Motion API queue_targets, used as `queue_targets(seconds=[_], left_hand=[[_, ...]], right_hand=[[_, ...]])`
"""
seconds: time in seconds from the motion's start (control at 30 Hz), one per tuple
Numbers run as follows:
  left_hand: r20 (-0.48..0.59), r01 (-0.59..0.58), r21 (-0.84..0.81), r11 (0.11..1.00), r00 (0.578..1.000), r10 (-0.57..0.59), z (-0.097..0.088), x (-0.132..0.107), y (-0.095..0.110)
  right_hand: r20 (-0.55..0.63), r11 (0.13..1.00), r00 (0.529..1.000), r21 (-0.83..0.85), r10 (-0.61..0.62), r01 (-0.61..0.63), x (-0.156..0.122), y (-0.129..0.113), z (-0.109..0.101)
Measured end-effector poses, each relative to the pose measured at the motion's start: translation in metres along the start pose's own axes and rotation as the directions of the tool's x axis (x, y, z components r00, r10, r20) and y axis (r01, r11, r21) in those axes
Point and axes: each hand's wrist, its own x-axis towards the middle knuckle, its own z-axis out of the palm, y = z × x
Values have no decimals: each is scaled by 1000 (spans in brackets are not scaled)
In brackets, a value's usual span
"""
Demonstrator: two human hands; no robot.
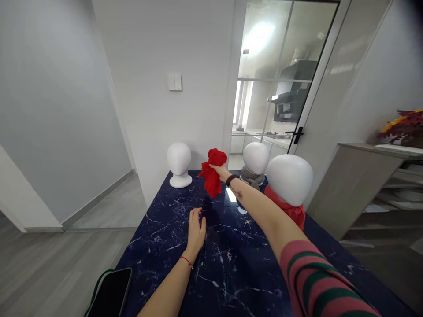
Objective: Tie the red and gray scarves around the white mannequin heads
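Red cloth [213, 182] hangs bunched just right of bare head form [179, 159], pinched by right hand [220, 171]. Likely light, soft, floppy, hard to damage; gathered middle seems best hold. Left hand [196, 232] loosely spread, holding nothing, nearer camera than form. Table [231, 268] corner just beside form; open room in front.

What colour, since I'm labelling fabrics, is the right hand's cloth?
The cloth is red, best seen in the head view.
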Motion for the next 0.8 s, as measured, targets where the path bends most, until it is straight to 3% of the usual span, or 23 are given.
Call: queue_targets(seconds=[0.1,0.2,0.33,0.4,0.47,0.53,0.57,0.63,0.67,0.7,0.73,0.8], left_hand=[[-1,-8,20,1000,1000,8,1,2,-5],[7,11,39,999,1000,-11,2,4,-10],[46,58,48,997,997,-60,3,7,-16],[61,81,49,996,995,-83,4,8,-17],[75,99,51,994,992,-103,4,8,-18],[83,118,58,991,989,-123,4,8,-18],[85,127,61,990,988,-132,4,8,-17],[91,139,68,988,985,-145,4,8,-17],[97,141,72,987,984,-148,3,8,-17],[102,142,76,987,984,-149,3,7,-17],[107,140,82,987,983,-149,2,7,-16],[108,134,94,986,984,-144,1,5,-13]], right_hand=[[11,989,999,-142,-32,33,7,-1,2],[9,963,999,-267,-46,47,-17,26,-7],[54,914,998,-402,-40,58,-95,76,-43],[232,838,964,-495,-128,230,-139,87,-70],[241,726,920,-566,-309,391,-172,81,-105],[55,619,851,-662,-523,423,-187,64,-145],[-91,594,784,-707,-615,384,-186,55,-167],[-408,634,588,-733,-699,245,-175,42,-211],[-537,688,506,-706,-675,168,-166,39,-232],[-632,743,461,-662,-623,98,-157,40,-251],[-684,783,459,-621,-567,42,-149,44,-268],[-702,818,533,-574,-472,-31,-137,56,-293]])
